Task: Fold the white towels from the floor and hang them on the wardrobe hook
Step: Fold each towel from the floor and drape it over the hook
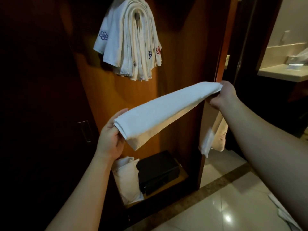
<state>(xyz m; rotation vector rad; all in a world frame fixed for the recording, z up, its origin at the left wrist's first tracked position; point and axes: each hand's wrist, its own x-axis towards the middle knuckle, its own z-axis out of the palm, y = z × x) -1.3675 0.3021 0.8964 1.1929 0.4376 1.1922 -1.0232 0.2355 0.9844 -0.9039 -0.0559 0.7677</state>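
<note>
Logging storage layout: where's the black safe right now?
Head view, lower centre: the black safe sits on the wardrobe's bottom shelf, right of a white bag, below the held towel.

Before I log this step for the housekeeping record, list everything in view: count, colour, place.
folded towel: one, white, held stretched between both hands
hung towels: a bunch, count unclear, white with blue and red emblems, draped over the wardrobe hook
wardrobe: one, brown wood, open
safe: one, black, wardrobe bottom shelf
cloth bag: one, white, left of the safe
floor towel: one, white, tiles at lower right
left hand: grips the towel's near end
right hand: pinches the far end
</note>
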